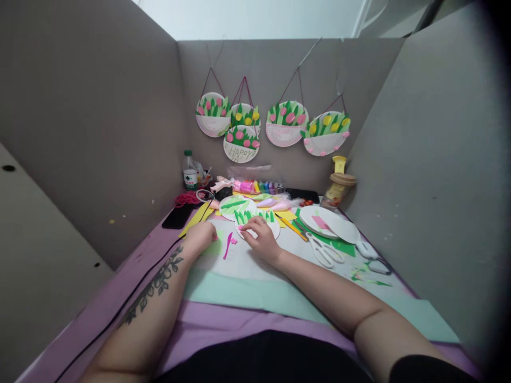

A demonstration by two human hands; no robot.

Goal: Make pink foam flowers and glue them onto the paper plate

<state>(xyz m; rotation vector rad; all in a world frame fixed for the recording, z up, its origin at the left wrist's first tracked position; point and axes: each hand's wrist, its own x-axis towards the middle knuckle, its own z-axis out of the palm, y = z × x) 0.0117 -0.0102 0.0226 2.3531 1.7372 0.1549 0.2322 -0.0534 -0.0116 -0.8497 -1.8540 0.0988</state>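
Note:
A white paper plate basket (271,227) with green paper leaves along its top lies on the white sheet. My right hand (261,239) reaches over its front, thumb and fingers closed together at a small pink flower (240,227) on the plate's left edge. To the left, my left hand (199,238) is closed, with a bit of a small pink piece (215,239) showing at its fingertips above a light green paper (214,247). Between the hands lie a pink modelling tool (228,246) and another small pink flower (233,241).
White scissors (322,251), a yellow craft knife (293,227) and stacked paper plates (347,227) lie right. Behind are a second leafy plate (236,206), piping bags (275,204) and coloured clay packs (255,186). A phone (179,217) and black cable (147,276) are left. Finished baskets (286,135) hang behind.

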